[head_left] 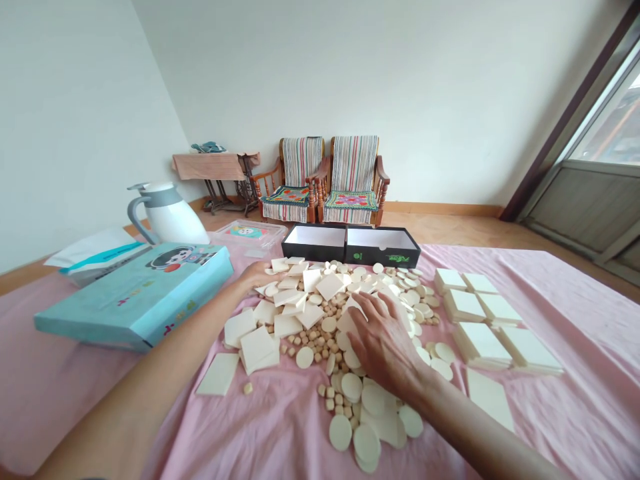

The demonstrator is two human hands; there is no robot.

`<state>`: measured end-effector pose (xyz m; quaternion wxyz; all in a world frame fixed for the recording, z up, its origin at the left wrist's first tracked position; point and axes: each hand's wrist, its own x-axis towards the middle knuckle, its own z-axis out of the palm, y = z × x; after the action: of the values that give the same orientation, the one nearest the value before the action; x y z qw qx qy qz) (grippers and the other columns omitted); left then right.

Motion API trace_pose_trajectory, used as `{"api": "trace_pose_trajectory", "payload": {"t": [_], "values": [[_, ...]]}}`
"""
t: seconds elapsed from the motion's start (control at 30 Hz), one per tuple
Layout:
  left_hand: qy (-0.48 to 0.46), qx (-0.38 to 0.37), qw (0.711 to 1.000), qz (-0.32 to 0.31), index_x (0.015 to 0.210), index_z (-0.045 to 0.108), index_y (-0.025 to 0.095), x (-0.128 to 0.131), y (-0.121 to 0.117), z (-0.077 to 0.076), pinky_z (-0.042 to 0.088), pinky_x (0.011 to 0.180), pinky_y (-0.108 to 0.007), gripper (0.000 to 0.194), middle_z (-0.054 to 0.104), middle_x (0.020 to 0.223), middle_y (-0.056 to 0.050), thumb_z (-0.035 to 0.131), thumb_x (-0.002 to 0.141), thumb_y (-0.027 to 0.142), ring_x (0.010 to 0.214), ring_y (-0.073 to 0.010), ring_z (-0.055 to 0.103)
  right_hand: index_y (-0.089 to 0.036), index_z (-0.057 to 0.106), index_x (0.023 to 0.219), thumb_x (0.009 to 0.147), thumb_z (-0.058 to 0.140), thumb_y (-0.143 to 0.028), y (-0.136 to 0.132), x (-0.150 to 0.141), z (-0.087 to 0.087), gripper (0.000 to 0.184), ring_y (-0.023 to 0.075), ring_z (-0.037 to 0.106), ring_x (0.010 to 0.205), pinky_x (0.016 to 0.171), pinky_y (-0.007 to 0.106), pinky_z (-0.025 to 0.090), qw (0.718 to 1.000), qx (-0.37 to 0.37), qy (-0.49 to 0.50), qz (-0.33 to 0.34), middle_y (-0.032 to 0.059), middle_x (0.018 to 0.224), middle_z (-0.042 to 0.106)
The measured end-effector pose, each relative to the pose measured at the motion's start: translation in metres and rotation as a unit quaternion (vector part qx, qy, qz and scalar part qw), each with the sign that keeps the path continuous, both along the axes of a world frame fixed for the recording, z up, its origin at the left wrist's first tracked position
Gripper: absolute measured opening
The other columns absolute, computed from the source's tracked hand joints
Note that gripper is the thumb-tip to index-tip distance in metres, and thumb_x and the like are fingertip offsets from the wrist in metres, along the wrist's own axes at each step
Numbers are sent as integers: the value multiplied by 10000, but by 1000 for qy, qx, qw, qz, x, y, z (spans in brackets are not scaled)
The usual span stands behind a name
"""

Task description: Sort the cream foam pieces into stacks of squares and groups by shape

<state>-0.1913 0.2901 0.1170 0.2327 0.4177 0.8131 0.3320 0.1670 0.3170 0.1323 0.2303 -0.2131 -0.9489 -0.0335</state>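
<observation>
A loose pile of pale wooden pieces lies in front of me: square tiles (pixel 289 325), round discs (pixel 340 432) and small cubes (pixel 323 343). My right hand (pixel 383 333) rests palm down on the middle of the pile, fingers spread and bent over pale pieces partly hidden beneath it. At the pile's far left edge, my left hand (pixel 256 275) touches the square tiles; its fingers are small and partly hidden, so their grip is unclear. Neat stacks of square tiles (pixel 483 340) stand to the right of the pile, with a single flat tile (pixel 490 399) nearer me.
Behind the pile sits a black two-part box (pixel 383 255), beside a clear plastic lid (pixel 250 235). A turquoise box (pixel 135 293), a white packet (pixel 103 252) and a grey-white jug (pixel 173 213) occupy the left. A pink cloth (pixel 270 433) covers the surface.
</observation>
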Motion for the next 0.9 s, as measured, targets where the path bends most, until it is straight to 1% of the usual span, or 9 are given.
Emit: {"api": "trace_pose_trajectory", "payload": {"t": [0.1, 0.23, 0.4, 0.5, 0.63, 0.7, 0.77, 0.83, 0.9], "values": [[-10, -6, 1000, -22, 822, 680, 160, -2, -1, 2, 476, 620, -260, 527, 727, 834, -44, 827, 420, 469, 773, -236, 646, -137, 617, 1037, 883, 500, -194, 1, 4, -1, 201, 278, 438, 1242, 1075, 464, 292, 1000, -2, 11, 2, 153, 1291, 542], [-30, -14, 999, -23, 803, 657, 138, 2, -6, 7, 461, 532, -267, 491, 701, 729, -49, 810, 463, 456, 637, -210, 631, -143, 614, 1033, 869, 515, -181, 5, 5, -3, 195, 278, 445, 1236, 1066, 464, 302, 1000, -3, 19, 4, 161, 1294, 542], [-54, -17, 998, -23, 819, 621, 130, 22, -3, 10, 423, 461, -258, 442, 641, 606, -21, 785, 498, 385, 504, -173, 579, -148, 611, 1042, 852, 526, -182, 6, 6, -5, 211, 283, 449, 1233, 1057, 462, 309, 1000, -6, 17, 2, 159, 1311, 530], [-52, -3, 998, -29, 837, 608, 135, 39, 4, 15, 411, 456, -249, 427, 624, 597, -2, 770, 517, 367, 494, -162, 565, -149, 612, 1046, 852, 527, -182, 6, 6, -5, 215, 281, 447, 1236, 1057, 460, 310, 1000, -7, 20, 4, 158, 1318, 526], [-38, 27, 997, -58, 853, 614, 140, 70, 15, 26, 412, 489, -233, 423, 637, 659, 4, 758, 558, 407, 567, -164, 591, -143, 621, 1029, 861, 516, -181, 7, 8, -5, 202, 278, 453, 1227, 1068, 461, 292, 999, -11, 32, 5, 153, 1313, 534], [-23, 47, 996, -76, 872, 623, 142, 92, 22, 30, 417, 510, -233, 430, 651, 706, -2, 741, 596, 449, 618, -177, 608, -137, 619, 1036, 863, 509, -173, 9, 9, -5, 208, 274, 471, 1203, 1063, 464, 294, 999, -9, 42, 3, 157, 1298, 545], [0, 72, 993, -92, 869, 635, 140, 119, 29, 31, 437, 566, -242, 411, 670, 776, -20, 726, 634, 464, 710, -199, 627, -133, 610, 1062, 861, 502, -159, 10, 9, -5, 230, 270, 482, 1184, 1052, 463, 305, 998, -8, 54, -1, 158, 1284, 555], [17, 96, 989, -113, 865, 647, 133, 146, 35, 31, 461, 650, -253, 373, 689, 843, -47, 649, 731, 481, 816, -215, 639, -133, 600, 1085, 849, 507, -142, 11, 9, -5, 254, 268, 486, 1171, 1035, 456, 323, 998, -10, 67, -6, 154, 1267, 565], [23, 113, 982, -151, 915, 661, 143, 166, 40, 31, 471, 720, -236, 377, 709, 918, -57, 556, 820, 492, 880, -189, 648, -132, 597, 1089, 837, 511, -125, 12, 9, -4, 266, 267, 491, 1151, 1011, 447, 346, 997, -13, 77, -12, 150, 1247, 577]]}}
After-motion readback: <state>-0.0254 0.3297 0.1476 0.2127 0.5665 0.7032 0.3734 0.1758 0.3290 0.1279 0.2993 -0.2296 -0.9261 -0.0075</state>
